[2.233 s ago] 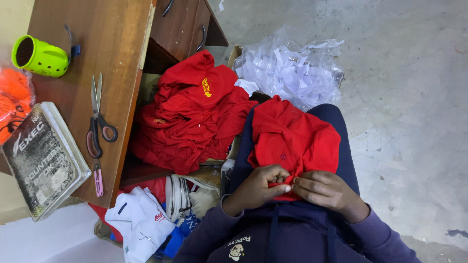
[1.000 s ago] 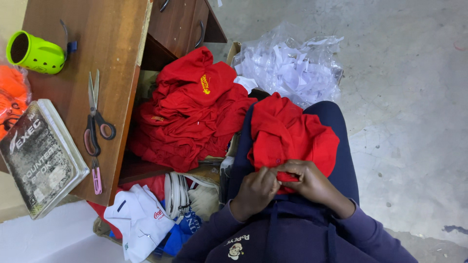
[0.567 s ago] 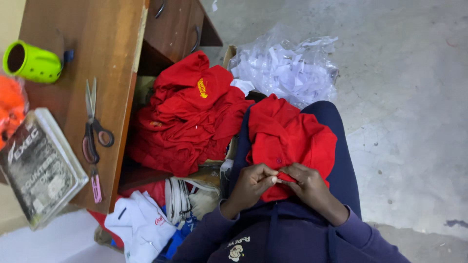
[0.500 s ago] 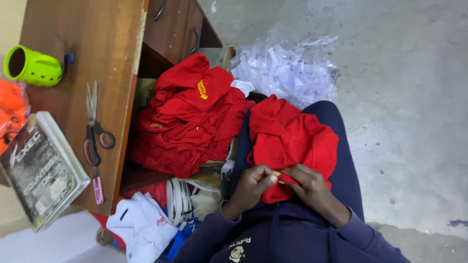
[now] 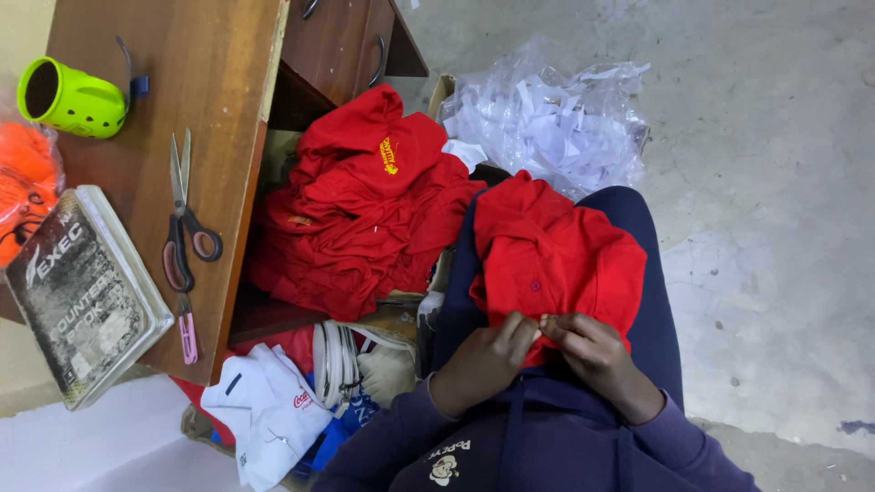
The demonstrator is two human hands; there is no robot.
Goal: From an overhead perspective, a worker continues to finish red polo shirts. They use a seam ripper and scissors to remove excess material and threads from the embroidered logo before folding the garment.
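Both hands meet at the near edge of a red shirt (image 5: 556, 251) draped over the person's lap. Left hand (image 5: 483, 360) is curled almost shut, fingertips pinching the fabric edge; right hand (image 5: 597, 355) is likewise nearly closed, thumb & fingers nipping the same hem just beside the left. Whether a needle, thread or tag sits between the fingertips can't be told; too small.

Judgement on the fine work at the hem: best done w/ the cloth kept taut betw. the two pinches, grips close together, rest of the shirt lying flat on the thighs so it doesn't slide off the knees. A small button shows mid-shirt, so the fabric should stay unbunched there.

Around: a heap of red shirts (image 5: 360, 210) sits to the left of the lap, against the wooden desk (image 5: 228, 82), one w/ a yellow emblem on top. Crumpled clear plastic bags (image 5: 547, 114) lie beyond the knees on the concrete floor (image 5: 775, 228). On the desk: scissors (image 5: 182, 219) w/ dark-pink handles, a lime-green cup (image 5: 73, 96), a worn book (image 5: 82, 292), an orange bundle (image 5: 23, 196) at the edge. A white shirt (image 5: 269, 410) & other folded pieces lie low left.

Nothing blocks the hands; the red heap crowds the left elbow, and the scissors are well apart, a reach across.
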